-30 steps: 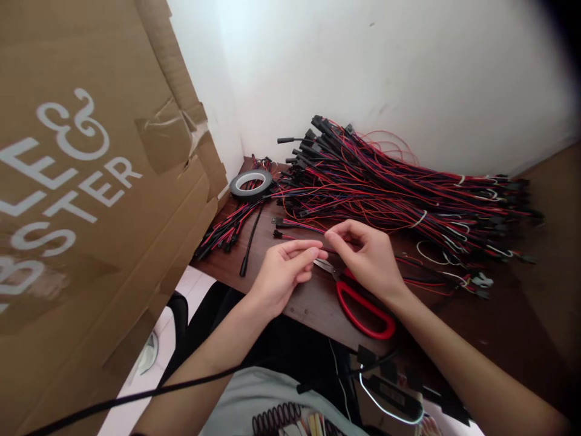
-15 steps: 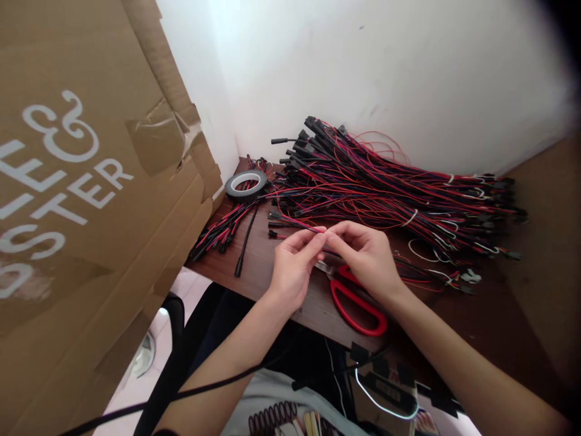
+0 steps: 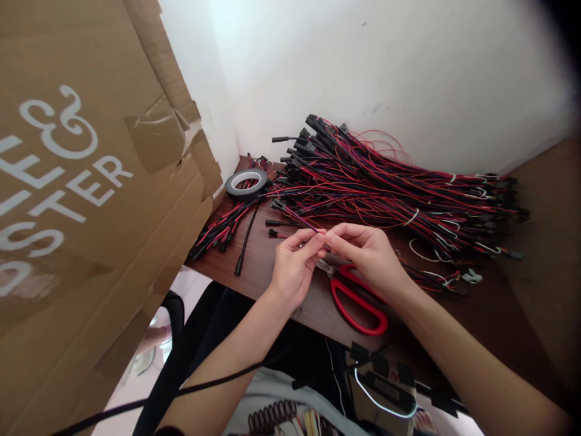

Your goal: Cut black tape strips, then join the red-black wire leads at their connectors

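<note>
My left hand (image 3: pixel 297 261) pinches a thin red and dark wire lead (image 3: pixel 303 221) between thumb and fingertips. Its black connector end (image 3: pixel 280 206) sticks out up and to the left. Fingertip to fingertip with it, my right hand (image 3: pixel 363 253) is closed on the same wires; the exact point of contact is hidden by the fingers. Below the hands lie red-handled scissors (image 3: pixel 363 318), their blades partly covered. Just behind is a large pile of red and black wire leads (image 3: pixel 363 181) with black connectors, partly bundled with white ties.
A roll of black tape (image 3: pixel 232 184) rests on shorter cut leads (image 3: pixel 218 233) at the left of the brown table (image 3: pixel 258 266). One loose black lead (image 3: pixel 246 243) lies near the front edge. A big cardboard box (image 3: pixel 149 242) walls off the left; a white wall (image 3: pixel 385 72) stands behind.
The connector end of the held lead has swung upward and now points more steeply up-left. Both hands keep nearly the same place and pinch. A foot appears on the floor at lower left.
</note>
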The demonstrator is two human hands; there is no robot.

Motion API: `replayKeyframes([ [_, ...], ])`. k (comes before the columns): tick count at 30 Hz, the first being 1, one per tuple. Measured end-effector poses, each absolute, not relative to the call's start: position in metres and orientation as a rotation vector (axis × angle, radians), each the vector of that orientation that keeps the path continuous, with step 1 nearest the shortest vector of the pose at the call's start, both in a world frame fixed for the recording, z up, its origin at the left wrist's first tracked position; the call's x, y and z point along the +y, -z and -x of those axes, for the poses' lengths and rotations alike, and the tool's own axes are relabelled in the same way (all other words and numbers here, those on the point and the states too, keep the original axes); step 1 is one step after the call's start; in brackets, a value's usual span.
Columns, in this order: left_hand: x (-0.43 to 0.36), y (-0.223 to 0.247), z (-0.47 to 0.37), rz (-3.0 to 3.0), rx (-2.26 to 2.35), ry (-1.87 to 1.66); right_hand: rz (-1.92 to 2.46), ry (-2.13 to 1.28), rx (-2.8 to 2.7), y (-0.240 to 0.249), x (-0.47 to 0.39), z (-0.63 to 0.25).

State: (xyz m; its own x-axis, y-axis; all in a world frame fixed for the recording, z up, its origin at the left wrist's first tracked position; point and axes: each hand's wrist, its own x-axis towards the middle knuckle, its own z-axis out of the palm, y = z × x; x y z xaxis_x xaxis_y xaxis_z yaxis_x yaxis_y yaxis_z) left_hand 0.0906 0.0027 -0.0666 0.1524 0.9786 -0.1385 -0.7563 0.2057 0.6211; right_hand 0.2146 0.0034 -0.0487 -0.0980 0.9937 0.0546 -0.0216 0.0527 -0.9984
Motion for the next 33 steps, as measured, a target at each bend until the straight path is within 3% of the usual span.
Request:
replayKeyframes([
  [7,0.005,0.069,-0.086,-0.523,0.632,-1.376,1.117,-1.166,-1.412,0.052,0.003,-0.215],
  [18,0.009,0.070,-0.083,-0.432,0.619,-1.437,1.219,-0.765,-1.659,0.051,0.003,-0.220],
  [33,0.012,0.071,-0.081,-0.430,0.580,-1.448,1.266,-0.760,-1.886,0.046,0.008,-0.236],
])
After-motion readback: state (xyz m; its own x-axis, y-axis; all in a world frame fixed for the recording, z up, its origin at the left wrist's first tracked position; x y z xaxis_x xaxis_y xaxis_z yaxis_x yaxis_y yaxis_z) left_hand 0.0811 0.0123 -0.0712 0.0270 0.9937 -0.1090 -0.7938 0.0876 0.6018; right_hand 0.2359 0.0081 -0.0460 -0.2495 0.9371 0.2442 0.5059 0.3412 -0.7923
